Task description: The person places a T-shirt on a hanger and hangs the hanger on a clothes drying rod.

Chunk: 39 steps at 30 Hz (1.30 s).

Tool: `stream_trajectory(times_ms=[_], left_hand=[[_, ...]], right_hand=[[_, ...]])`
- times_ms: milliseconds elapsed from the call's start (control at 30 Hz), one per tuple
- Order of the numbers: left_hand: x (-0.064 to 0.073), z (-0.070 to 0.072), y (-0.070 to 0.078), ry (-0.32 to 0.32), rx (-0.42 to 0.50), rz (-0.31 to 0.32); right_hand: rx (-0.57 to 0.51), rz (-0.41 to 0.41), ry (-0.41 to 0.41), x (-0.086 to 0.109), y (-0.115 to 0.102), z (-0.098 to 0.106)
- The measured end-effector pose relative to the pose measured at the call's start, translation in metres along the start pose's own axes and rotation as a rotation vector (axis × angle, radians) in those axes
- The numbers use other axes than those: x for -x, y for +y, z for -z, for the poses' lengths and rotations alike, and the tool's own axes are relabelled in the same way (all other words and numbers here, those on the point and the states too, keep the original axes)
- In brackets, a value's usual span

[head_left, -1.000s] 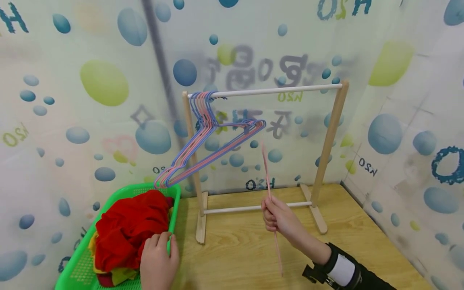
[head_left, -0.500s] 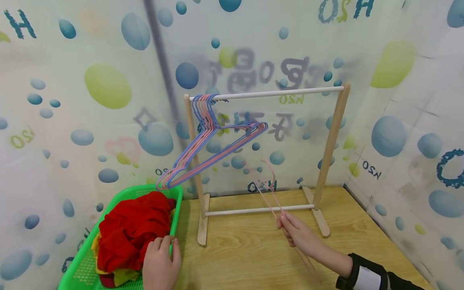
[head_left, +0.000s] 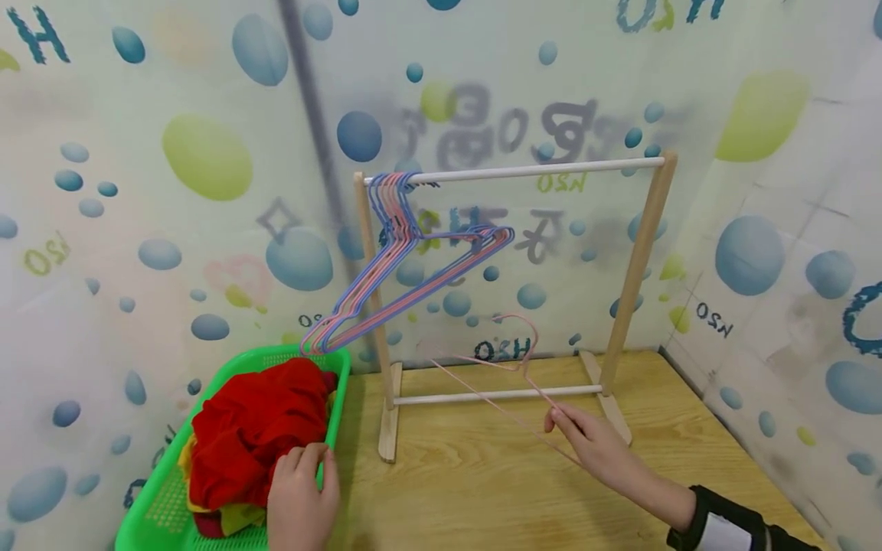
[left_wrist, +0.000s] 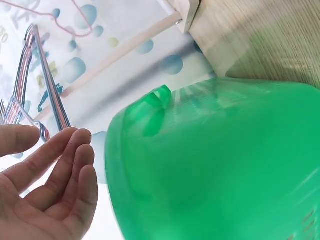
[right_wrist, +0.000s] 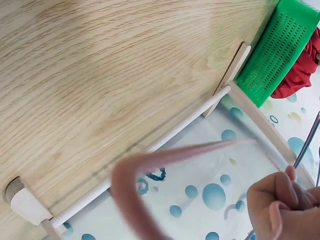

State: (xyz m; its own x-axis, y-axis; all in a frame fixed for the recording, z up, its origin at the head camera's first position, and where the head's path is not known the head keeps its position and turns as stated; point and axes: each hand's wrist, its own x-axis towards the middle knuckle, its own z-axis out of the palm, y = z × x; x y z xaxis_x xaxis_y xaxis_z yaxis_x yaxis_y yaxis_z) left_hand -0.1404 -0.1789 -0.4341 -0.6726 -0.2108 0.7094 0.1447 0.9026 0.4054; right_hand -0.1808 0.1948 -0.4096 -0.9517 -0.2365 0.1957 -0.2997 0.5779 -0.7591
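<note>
My right hand (head_left: 599, 448) pinches a thin pink clothes hanger (head_left: 535, 334) by one shoulder, above the table in front of the rack. Its hook points up and its long bar slants down toward the wrist. In the right wrist view the hanger (right_wrist: 125, 180) looms blurred beside the curled fingers. My left hand (head_left: 303, 493) lies at the right rim of a green plastic basket (head_left: 340, 402). The left wrist view shows those fingers loosely bent, holding nothing, beside the basket wall. Red cloth (head_left: 262, 428) is heaped in the basket over yellow and dark red fabric.
A wooden rack with a white top bar (head_left: 537, 170) stands at the back of the table (head_left: 448, 490). Several blue and pink hangers (head_left: 406, 237) hang bunched at the bar's left end, their lower tips reaching over the basket. A bubble-patterned curtain (head_left: 207, 291) lies behind.
My right hand has moved right and slightly down, turning the pink hanger from edge-on to broadside, so its hook and long bar show. The left hand stays at the basket rim.
</note>
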Motion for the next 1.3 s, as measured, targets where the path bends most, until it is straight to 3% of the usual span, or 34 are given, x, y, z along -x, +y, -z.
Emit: stream_trajectory(times_ms=[167,267,400,567,867,1033,1167,1300], left_hand=[[-0.002,0.009,0.001,-0.018,-0.006,0.027],[-0.004,0.019,-0.002,0.017,-0.015,-0.004],[-0.013,0.039,-0.010,0.079,-0.023,-0.048],[-0.031,0.068,-0.014,0.084,-0.057,-0.077],[-0.074,0.093,-0.032,0.097,-0.056,-0.255],[-0.095,0.100,-0.050,0.057,-0.103,-0.324],[-0.108,0.099,-0.066,-0.002,-0.136,-0.385],[-0.116,0.086,-0.089,-0.056,-0.184,-0.455]], right_hand=[[0.076,0.038,0.072,0.002,0.006,0.000],[0.132,0.081,0.139,0.003,0.011,-0.002],[0.206,0.163,0.253,0.006,0.016,-0.005],[0.215,0.217,0.327,0.009,0.021,-0.009],[0.148,0.092,0.296,0.008,0.024,-0.011],[0.120,0.045,0.272,0.008,0.024,-0.011],[0.111,0.018,0.257,0.010,0.025,-0.010],[0.112,0.023,0.251,0.011,0.025,-0.010]])
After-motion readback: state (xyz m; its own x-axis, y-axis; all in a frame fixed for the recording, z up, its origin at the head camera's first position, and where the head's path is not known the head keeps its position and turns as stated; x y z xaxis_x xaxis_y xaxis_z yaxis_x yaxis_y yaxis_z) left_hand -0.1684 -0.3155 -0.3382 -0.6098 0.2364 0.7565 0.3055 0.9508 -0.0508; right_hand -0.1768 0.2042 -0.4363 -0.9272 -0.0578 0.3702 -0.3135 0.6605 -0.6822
